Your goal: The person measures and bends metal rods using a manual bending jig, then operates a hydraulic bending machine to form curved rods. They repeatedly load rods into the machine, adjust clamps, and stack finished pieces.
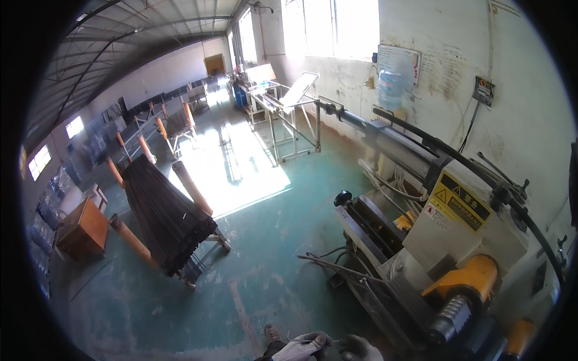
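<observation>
At the lower edge, my left hand (pixel 314 342), in a pale glove, is closed with its fingers curled. A thin pale strand shows beside it, but what the fingers hold cannot be made out. Close by on the right, my right hand (pixel 362 348), in a greyish glove, has bent fingers and is partly cut off by the picture's edge. A small gap separates the two hands. A shoe (pixel 272 333) of mine shows on the floor just beyond the left hand. Nearest on the right stands a large grey machine (pixel 415 240) with a yellow arm (pixel 463 280) and a ribbed metal cylinder (pixel 450 319).
Left of centre, a rack with orange-brown posts (pixel 131 239) holds a bundle of long dark rods (pixel 162 213). A wooden cabinet (pixel 84 228) stands farther left. Dark cables (pixel 328 260) jut out from the machine. Beyond are a metal-frame table (pixel 295 123) and a water bottle (pixel 391 89).
</observation>
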The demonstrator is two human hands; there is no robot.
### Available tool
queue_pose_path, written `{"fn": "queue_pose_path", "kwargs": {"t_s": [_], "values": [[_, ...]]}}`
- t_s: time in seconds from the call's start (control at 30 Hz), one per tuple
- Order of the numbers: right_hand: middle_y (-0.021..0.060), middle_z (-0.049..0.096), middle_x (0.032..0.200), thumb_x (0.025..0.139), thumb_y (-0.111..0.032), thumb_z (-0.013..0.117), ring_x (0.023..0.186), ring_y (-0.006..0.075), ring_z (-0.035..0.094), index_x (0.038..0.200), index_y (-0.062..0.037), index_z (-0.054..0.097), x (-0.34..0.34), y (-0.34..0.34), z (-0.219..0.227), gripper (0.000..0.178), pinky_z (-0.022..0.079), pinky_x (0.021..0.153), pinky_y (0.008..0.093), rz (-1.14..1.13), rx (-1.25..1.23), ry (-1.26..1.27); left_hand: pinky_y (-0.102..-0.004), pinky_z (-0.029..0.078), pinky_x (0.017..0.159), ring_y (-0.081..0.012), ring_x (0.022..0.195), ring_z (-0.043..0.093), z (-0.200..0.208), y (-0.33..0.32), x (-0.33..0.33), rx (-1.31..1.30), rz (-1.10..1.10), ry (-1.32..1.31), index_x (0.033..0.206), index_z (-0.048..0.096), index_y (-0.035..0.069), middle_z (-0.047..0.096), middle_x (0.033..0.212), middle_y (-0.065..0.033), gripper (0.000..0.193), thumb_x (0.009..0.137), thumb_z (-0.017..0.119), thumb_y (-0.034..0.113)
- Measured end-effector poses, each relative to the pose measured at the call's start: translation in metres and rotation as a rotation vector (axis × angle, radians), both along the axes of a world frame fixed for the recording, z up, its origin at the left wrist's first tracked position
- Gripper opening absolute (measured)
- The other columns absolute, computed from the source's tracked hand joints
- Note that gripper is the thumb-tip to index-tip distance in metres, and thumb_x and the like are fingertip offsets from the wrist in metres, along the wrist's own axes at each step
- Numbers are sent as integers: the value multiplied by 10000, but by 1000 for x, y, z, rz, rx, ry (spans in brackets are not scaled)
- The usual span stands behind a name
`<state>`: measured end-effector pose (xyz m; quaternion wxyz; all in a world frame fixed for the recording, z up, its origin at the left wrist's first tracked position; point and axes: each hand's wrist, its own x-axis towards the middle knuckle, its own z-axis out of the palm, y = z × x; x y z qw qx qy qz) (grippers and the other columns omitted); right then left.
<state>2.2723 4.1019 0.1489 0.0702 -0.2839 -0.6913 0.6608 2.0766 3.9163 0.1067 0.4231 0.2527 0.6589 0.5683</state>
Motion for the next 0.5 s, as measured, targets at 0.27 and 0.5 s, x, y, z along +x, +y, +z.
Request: {"fn": "queue_pose_path", "kwargs": {"t_s": [0.27,0.5], "values": [[179,837,1343,1077,-136,832,1243,251,792,1489,-5,742,-221,-22,-1,441,611,1087,399,-45,178,134,-343,608,789,-137,871,719,-31,24,-212,159,-230,-275,1300,772,52,783,1122,-40,309,1236,645,326],[207,840,1143,1062,-334,825,1081,400,822,1276,-92,849,-360,-25,35,324,644,951,440,-33,494,-130,-332,612,900,-120,1045,719,15,26,-352,-3,-190,-481,1368,778,49,811,1183,-24,334,1224,674,331]]}}
